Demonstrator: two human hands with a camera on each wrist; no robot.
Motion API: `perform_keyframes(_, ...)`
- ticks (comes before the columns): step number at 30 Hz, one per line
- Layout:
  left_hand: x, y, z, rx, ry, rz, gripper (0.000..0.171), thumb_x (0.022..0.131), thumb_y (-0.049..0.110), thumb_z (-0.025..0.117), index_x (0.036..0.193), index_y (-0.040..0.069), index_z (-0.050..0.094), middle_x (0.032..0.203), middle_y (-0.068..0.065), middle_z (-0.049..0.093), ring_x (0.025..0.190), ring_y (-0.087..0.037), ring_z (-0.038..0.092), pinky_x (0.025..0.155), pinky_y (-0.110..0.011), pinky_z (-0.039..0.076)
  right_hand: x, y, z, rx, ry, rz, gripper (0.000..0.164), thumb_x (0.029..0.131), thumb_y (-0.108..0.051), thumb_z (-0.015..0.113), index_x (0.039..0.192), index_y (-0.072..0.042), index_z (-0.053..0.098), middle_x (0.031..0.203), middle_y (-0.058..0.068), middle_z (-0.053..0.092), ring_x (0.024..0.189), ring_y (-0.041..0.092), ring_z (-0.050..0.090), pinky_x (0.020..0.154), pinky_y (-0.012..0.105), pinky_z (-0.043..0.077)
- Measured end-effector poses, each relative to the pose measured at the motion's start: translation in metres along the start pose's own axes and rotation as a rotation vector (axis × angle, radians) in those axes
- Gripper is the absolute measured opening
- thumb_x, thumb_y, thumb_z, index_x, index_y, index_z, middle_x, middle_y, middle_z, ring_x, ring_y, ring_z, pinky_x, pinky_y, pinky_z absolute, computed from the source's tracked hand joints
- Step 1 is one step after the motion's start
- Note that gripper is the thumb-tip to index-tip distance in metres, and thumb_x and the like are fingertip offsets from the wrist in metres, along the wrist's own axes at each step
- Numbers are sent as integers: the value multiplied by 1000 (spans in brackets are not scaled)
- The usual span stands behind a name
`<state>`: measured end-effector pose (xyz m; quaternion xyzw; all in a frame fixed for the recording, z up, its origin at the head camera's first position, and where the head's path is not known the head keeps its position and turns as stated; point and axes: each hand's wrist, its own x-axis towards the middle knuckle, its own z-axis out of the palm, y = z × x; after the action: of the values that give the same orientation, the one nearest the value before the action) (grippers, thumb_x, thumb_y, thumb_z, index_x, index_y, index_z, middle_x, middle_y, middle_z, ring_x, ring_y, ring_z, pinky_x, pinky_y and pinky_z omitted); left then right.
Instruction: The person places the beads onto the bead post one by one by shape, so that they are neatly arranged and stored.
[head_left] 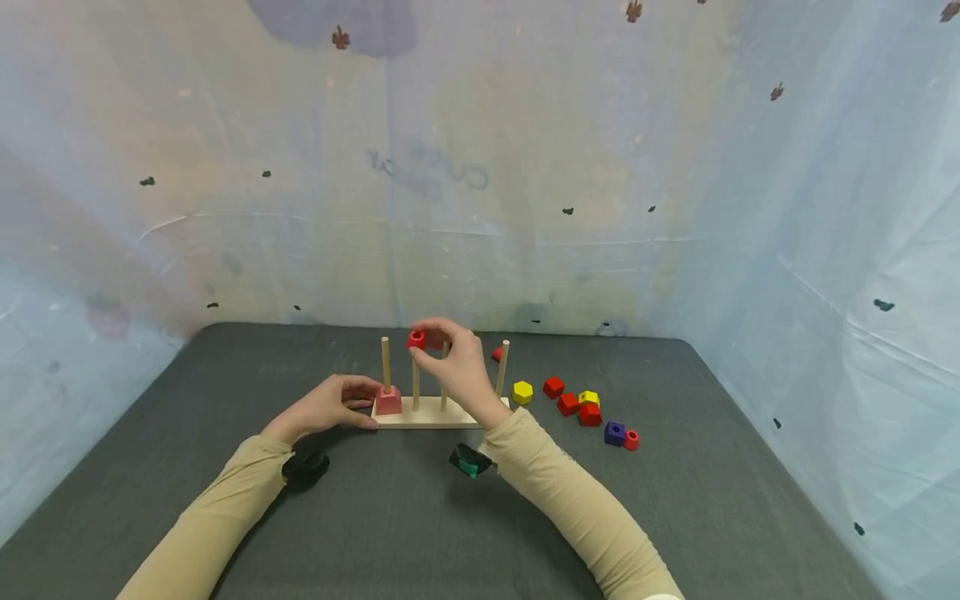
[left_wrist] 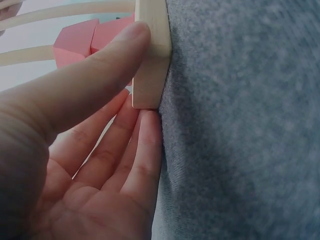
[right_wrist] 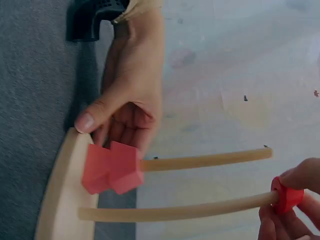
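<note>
The right grip [head_left: 453,367] pinches a small, glossy red block [head_left: 417,340], its centre hole meeting a peg's tip [right_wrist: 274,198]; another peg [head_left: 444,396] stands partly behind this grip. Leftward, two pink blocks [head_left: 388,403] sit beside the left grip [head_left: 330,406], which holds the end of the wooden stand [head_left: 427,421]. Farther right, red, yellow and purple blocks [head_left: 615,433] lie on the counter [head_left: 375,533].

In the head view, the right hand [head_left: 461,367] hides part of the pegboard [head_left: 429,421]'s third peg [head_left: 444,402], and its wrist covers the base near the right end. Lettering [head_left: 429,172] on the curtain behind the pegboard is too faint to read. Right of the pegboard, a yellow block [head_left: 588,397] is partly hidden. In the right wrist view, fingers [right_wrist: 306,175] cover part of the red bead [right_wrist: 285,196]; the bottom edge cuts off the pegboard.
</note>
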<state>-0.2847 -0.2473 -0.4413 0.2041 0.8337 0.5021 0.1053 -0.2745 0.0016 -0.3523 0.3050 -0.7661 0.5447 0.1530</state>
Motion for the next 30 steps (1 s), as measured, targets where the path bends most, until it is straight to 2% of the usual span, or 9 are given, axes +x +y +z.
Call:
perform_keyframes(6,-1,-1,0,8,-1,-9,64,72,12,84,127,-4,56,124,-18,58,115,-33,54,97,-36,50,-9,10,10,51,12,94,40,86,-9,73,123,-11,57,104,1,64,91,12,61,82,26,54)
perform_keyframes(9,-2,0,0,11,-5,-8,63,73,13,84,128,-3,56,124,-18,58,116,-33,54,97,-37,50,-14,14,13,85,14,146,46,86,-7,73,127,-9,52,105,4,63,93,15,62,84,27,54)
perform_keyframes(12,-3,2,0,14,-8,-1,63,74,13,83,128,-3,55,125,-18,57,116,-33,54,97,-38,49,-20,18,16,118,6,195,46,85,-4,72,125,-5,50,106,5,63,93,17,62,84,28,54)
perform_keyframes(17,-4,4,0,18,-8,3,62,75,14,83,128,-2,56,124,-18,58,116,-33,54,98,-38,49,-30,8,15,168,-19,245,31,84,6,69,112,8,56,105,19,62,96,32,61,86,44,54)
perform_keyframes(20,-4,4,-1,25,-9,5,61,75,14,83,127,-2,56,124,-18,57,116,-33,54,97,-38,49,-35,5,15,182,-38,278,27,83,7,69,107,9,58,105,24,62,99,39,59,88,52,51)
perform_keyframes(27,-4,2,-1,14,-12,7,61,75,14,83,127,-2,56,124,-18,57,116,-34,54,98,-39,49,-42,47,28,70,-70,366,28,80,0,75,104,-1,61,96,8,63,87,21,61,74,26,54)
perform_keyframes(30,-3,1,-1,10,-12,7,62,75,13,83,128,-2,56,125,-18,57,117,-34,53,98,-39,49,-45,52,30,58,-70,367,29,79,1,75,103,0,60,96,8,63,87,21,63,74,25,53)
